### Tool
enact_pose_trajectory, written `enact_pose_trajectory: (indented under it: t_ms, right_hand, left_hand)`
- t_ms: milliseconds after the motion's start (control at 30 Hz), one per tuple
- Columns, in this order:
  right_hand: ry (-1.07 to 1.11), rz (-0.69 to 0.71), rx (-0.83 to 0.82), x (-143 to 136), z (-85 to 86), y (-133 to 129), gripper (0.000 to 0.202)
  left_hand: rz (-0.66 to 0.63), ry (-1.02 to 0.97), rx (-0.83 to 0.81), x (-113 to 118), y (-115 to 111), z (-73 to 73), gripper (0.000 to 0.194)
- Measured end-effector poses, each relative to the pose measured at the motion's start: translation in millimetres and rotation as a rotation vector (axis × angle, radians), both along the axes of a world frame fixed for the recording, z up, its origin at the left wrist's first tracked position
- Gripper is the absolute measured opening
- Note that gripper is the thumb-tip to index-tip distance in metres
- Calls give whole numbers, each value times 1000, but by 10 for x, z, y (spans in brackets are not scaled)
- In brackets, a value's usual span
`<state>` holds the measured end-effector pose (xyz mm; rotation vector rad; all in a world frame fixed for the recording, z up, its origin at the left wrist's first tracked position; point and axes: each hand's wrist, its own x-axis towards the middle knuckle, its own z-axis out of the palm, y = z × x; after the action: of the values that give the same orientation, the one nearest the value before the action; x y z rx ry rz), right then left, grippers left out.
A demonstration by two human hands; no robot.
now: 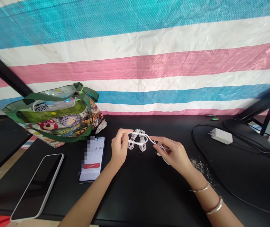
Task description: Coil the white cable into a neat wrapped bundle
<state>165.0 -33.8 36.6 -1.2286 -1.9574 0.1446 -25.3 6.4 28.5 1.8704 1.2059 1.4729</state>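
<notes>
A white charging cable (138, 133) runs between my two hands over the black table. My left hand (120, 146) is closed, pinching one looped part of it between thumb and fingers. Another stretch of the cable is pinched in my right hand (172, 153), with a connector hanging below the fingers. Just behind the held loop, a coiled bundle of white cable (142, 147) lies on the table. Whether the bundle and the held cable are one piece, I cannot tell. A bracelet and a bangle are on my right wrist.
A lit phone (92, 160) and a dark-screened phone (39, 186) lie at left, before a green-handled tote bag (64, 121). On the right are a white power adapter (221, 136), a black cord (222, 186), small crumbs (199, 166) and two batteries (215, 119). A striped tarp (149, 69) hangs behind.
</notes>
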Motion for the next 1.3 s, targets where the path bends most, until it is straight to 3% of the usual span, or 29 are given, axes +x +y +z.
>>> enact_pose_trajectory:
  t_ms: [167,300,433,700,1000,1300]
  right_hand:
    - [-74,-6,118,29,18,24,21]
    - [-95,-62,233,58,32,45,19]
    - [-104,-55,241,32,25,31,19]
    - [-230,-140,297,-69,-6,-1,29]
    - [-323,-47,233,-127,-101,-13,31]
    - [-222,117,211,-180,-31,-59,29]
  left_hand:
    - [37,-192,-114,-8,54,-2,23]
    - [52,-244,-117,-8,63,-5,20]
    - [70,-233,-95,1,55,-11,17]
    - [139,-15,70,-22,11,24,21]
    - [145,473,332,6,-16,6,30]
    - [-23,469,495,53,-46,1,27]
